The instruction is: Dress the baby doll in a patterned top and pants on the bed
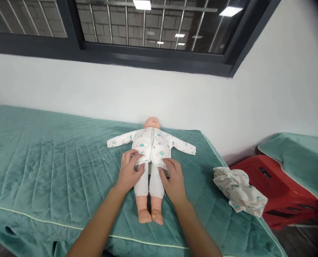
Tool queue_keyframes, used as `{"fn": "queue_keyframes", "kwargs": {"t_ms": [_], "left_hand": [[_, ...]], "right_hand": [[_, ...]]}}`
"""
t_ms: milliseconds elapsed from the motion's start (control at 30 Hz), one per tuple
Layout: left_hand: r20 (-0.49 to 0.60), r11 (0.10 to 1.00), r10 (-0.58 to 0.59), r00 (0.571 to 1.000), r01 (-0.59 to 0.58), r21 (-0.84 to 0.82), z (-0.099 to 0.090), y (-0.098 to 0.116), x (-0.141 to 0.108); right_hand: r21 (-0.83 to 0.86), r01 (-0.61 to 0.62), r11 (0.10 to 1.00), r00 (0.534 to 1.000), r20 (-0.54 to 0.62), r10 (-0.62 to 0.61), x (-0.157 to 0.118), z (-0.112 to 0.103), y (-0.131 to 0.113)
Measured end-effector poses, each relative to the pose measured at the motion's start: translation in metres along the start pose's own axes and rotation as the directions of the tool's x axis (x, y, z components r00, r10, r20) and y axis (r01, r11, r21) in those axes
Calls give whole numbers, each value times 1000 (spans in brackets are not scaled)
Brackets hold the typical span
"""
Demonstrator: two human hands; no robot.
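Note:
A baby doll (pixel 152 123) lies on its back on a green quilted cover (pixel 76 171), its head toward the wall and bare feet toward me. It wears a white patterned jacket (pixel 161 144), sleeves spread out to both sides, over white legs. My left hand (pixel 129 170) rests at the jacket's lower left edge, thumb and fingers apart around the hem. At the lower right edge, my right hand (pixel 173 178) touches the hem and the doll's hip, its fingers also apart. Neither hand visibly grips the cloth.
A crumpled white patterned cloth (pixel 240 191) lies at the cover's right edge. Beyond it stands a red plastic chair or stool (pixel 279 189), partly under another green cover (pixel 298 157). A white wall (pixel 95 89) and barred window (pixel 148 28) are behind.

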State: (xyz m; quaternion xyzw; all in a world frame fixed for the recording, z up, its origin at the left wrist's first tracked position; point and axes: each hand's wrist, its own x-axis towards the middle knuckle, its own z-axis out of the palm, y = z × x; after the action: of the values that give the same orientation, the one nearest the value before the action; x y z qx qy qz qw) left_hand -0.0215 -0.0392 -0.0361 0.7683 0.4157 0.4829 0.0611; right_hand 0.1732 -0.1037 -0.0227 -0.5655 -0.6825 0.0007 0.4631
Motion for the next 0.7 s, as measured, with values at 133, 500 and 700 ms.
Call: {"fn": "queue_keyframes", "kwargs": {"t_ms": [133, 500, 700], "left_hand": [[-31, 999, -32, 999, 31, -22, 6, -8, 2], [-336, 732, -673, 659, 532, -424, 3, -42, -4], [-364, 724, -683, 633, 525, -447, -8, -36, -23]], "right_hand": [[-12, 5, 1000, 1000, -8, -5, 5, 6, 2], [695, -403, 596, 775, -87, 626, 3, -4, 28], [738, -391, 550, 752, -89, 654, -33, -19, 9]]}}
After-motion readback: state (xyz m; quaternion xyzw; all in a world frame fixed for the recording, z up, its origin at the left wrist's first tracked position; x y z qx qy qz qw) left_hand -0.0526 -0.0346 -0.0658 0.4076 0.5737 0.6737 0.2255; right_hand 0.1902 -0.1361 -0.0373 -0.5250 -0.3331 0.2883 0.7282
